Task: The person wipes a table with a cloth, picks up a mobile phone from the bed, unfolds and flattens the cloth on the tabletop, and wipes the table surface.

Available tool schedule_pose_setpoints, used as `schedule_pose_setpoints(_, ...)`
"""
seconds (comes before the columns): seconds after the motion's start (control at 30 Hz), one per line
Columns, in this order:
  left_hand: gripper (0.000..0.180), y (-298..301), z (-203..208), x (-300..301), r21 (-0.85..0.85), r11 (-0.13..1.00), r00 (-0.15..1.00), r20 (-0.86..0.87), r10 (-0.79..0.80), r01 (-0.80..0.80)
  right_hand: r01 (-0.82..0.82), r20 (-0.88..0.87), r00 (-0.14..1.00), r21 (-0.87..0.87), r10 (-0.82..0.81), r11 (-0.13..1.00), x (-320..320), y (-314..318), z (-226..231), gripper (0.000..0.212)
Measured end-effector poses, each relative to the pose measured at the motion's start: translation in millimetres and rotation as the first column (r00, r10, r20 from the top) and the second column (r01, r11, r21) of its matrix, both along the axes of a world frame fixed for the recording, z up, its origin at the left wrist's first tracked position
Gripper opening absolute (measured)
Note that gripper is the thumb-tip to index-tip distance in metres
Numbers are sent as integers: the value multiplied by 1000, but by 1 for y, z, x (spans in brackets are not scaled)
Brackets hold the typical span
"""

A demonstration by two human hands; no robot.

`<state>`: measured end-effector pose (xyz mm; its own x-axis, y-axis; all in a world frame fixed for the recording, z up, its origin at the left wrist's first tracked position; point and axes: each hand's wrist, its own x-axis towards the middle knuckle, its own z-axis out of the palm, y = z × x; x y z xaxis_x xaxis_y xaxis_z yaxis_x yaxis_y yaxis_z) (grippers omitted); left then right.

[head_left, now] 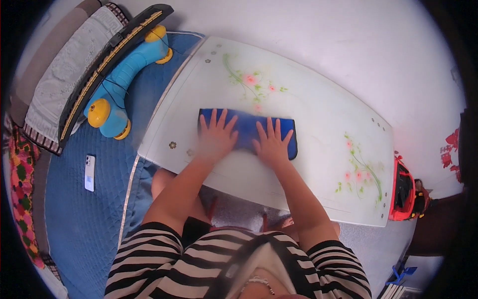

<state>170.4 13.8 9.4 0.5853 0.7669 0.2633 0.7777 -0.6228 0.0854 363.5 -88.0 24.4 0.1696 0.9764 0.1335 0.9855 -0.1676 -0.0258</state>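
Observation:
A blue cloth with a dark edging lies spread on a white table with a glossy, flower-printed top. My left hand rests flat on the cloth's left part, palm down, fingers spread. On its right part my right hand lies the same way, with its fingers apart. Neither hand grips anything. The cloth's lower left side is hidden under my left hand and wrist.
Left of the table is a bed with a blue quilted cover. On it lie a phone, a blue and yellow toy and a long dark keyboard-like thing. A red container stands beyond the table's right end.

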Motion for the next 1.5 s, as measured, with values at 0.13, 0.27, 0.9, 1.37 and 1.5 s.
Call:
schedule_pose_setpoints(0.13,58,-54,10,-5,-81,994,998,7,-69,69,8,-26,1000,-15,-8,1000,-9,-64,8,67)
schedule_pose_setpoints(0.27,58,-102,9,-11,-116,985,991,-27,-130,126,49,-84,995,-137,-61,989,-21,-119,21,67)
schedule_pose_setpoints(0.9,57,-67,8,70,-17,963,963,14,-270,270,269,-29,963,56,-268,962,41,-100,8,66)
schedule_pose_setpoints(1.37,56,11,16,199,-124,972,973,-93,-210,198,380,-35,925,58,-379,923,151,8,-4,68)
schedule_pose_setpoints(1.5,57,27,16,227,-136,977,979,-97,-179,165,413,-71,907,-46,-415,910,177,31,9,68)
